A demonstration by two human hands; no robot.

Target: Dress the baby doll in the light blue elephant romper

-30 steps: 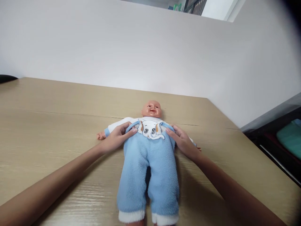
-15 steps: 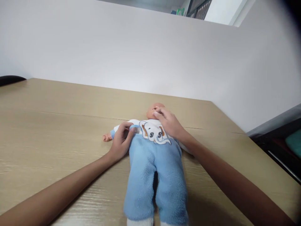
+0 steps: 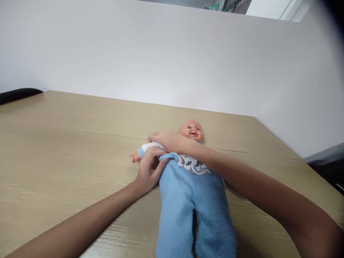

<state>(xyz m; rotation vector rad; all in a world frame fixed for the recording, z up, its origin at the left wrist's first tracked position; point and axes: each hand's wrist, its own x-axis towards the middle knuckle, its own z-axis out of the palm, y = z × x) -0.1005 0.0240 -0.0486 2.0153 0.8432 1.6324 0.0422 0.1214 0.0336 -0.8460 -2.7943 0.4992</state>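
Observation:
A baby doll [image 3: 191, 130] lies on its back, head toward the wall, in a white top and blue fleece overalls [image 3: 188, 200]. A white elephant patch [image 3: 192, 163] decorates the bib. My left hand [image 3: 150, 166] pinches the blue strap [image 3: 169, 156] at the bib's left corner between thumb and fingers. Reaching across the doll's chest, my right hand [image 3: 172, 141] has its fingers bent over the shoulder on the left; its fingertips are partly hidden. Below that shoulder, the doll's arm [image 3: 135, 157] in a blue-cuffed sleeve sticks out to the left.
The wooden table [image 3: 67, 154] carries the doll and meets a white wall [image 3: 161, 53] at the back. A black rounded object [image 3: 20, 95] stands at the left edge. Dark items [image 3: 326, 170] show beyond the right edge.
My right hand has moved left from the doll's face to the shoulder, so the face now shows. My left hand keeps the strap. The view has shifted, putting the doll farther right.

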